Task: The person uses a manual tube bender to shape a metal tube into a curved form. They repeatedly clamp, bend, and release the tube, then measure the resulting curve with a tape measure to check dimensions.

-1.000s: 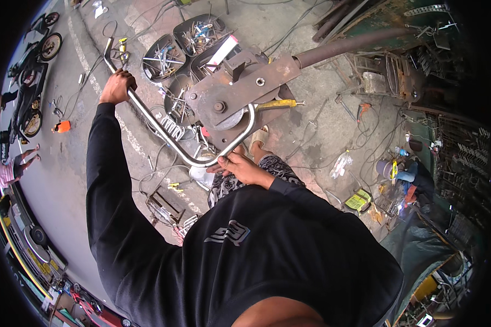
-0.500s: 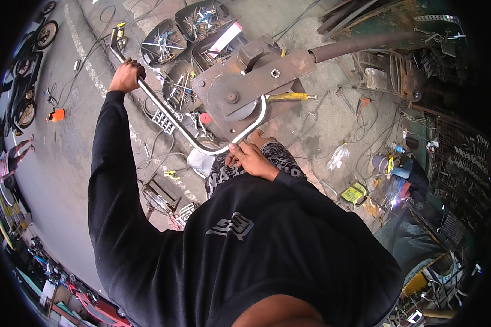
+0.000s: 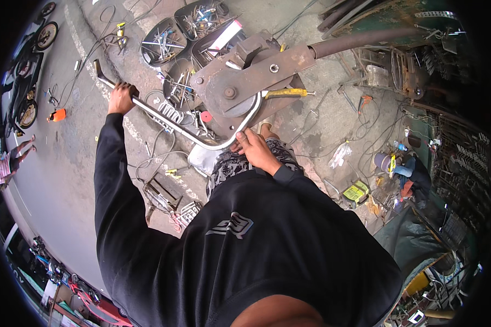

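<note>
Forward of the grip: 4 dark bins of hand tools. Left of the grip: motorcycles. Right of the grip: 1 plastic bag, 1 yellow-green case, 1 crouching co-worker.

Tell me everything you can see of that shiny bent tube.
The tube is slim, round and silvery, apparently polished metal. A short, darker-tipped end angles off beyond the left hand, which grips it; a long straight run leads to a rounded bend, touched by the right hand, then reaches a rusty brown machine.
</note>
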The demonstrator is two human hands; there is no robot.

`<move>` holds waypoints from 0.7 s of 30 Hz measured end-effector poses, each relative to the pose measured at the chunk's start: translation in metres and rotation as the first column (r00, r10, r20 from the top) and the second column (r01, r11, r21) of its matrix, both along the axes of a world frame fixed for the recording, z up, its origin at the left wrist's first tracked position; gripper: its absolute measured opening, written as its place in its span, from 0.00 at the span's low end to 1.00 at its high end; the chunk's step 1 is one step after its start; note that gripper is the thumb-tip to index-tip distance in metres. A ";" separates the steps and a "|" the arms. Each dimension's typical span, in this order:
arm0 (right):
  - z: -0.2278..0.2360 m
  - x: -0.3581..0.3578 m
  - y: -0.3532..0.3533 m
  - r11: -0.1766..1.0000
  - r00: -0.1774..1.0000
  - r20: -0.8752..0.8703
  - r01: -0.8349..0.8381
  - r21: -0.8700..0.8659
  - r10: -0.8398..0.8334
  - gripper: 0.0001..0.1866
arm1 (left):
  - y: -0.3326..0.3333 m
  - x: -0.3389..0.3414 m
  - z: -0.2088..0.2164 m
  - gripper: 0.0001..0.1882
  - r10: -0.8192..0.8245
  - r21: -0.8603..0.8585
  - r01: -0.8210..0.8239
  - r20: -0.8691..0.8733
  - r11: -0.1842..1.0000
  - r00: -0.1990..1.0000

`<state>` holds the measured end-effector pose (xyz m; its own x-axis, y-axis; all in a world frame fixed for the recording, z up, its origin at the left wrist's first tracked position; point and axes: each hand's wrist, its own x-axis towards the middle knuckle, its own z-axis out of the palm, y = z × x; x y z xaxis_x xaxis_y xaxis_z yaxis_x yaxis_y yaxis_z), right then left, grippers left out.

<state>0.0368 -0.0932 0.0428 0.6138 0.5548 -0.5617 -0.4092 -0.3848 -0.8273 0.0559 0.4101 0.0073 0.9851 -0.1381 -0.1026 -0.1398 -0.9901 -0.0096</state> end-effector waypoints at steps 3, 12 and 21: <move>-0.003 0.006 -0.005 0.991 0.998 0.070 0.001 -0.132 0.008 0.20 | 0.008 -0.005 -0.023 0.05 0.120 0.026 -0.118 -0.071 0.993 0.990; 0.012 0.026 0.002 0.968 0.968 0.032 0.250 0.034 -0.251 0.16 | -0.017 -0.065 -0.008 0.04 0.215 0.031 -0.214 -0.059 0.976 0.975; 0.012 0.018 0.013 0.908 0.869 -0.372 0.398 0.133 -0.326 0.30 | -0.005 -0.049 -0.007 0.06 0.099 -0.029 -0.098 0.066 0.995 0.993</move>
<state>0.0543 -0.0802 0.0549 0.5889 0.4511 -0.6706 -0.7521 0.0022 -0.6590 0.0072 0.4049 0.0000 0.9986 -0.0417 -0.0339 -0.0414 -0.9991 0.0098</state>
